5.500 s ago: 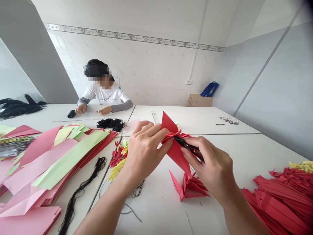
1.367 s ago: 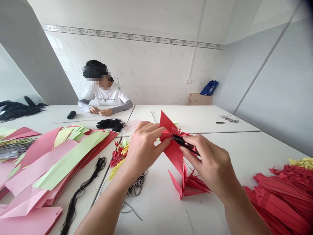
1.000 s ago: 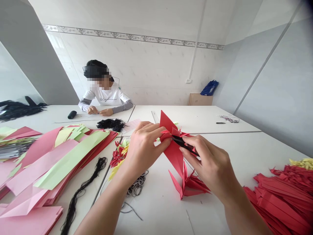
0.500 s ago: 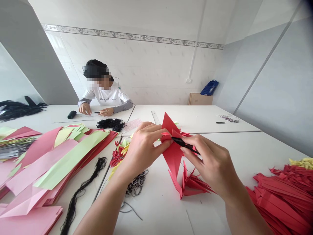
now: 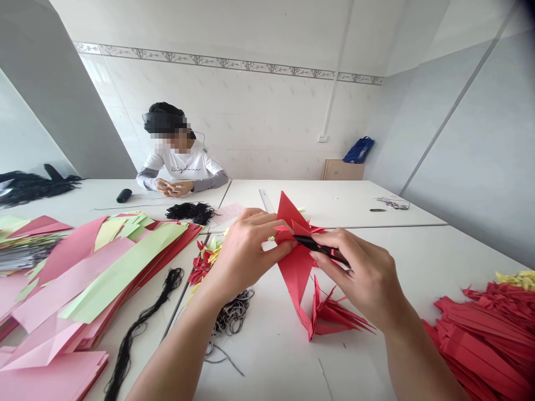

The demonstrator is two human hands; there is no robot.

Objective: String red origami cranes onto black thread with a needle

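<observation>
My left hand (image 5: 251,245) pinches a folded red paper piece (image 5: 295,273) between thumb and fingers, near the middle of the view. From the right, my right hand (image 5: 363,267) grips a small black tool (image 5: 307,241), its tip touching the folds of that paper. Just below, more folded red paper with thin points (image 5: 334,317) rests on the white table (image 5: 267,367). Black cord (image 5: 236,312) lies in a tangle beyond my left forearm.
Stacked pink and green paper (image 5: 96,273) covers the left side, beside a black cord bundle (image 5: 129,345). Red strips (image 5: 485,328) are piled at right. Opposite sits a person (image 5: 181,167), near a black spool (image 5: 124,195) and a ruler (image 5: 264,199).
The black tool and my right hand have shifted slightly. The red points below extend a little farther right. Across the table, the person's hands have come together.
</observation>
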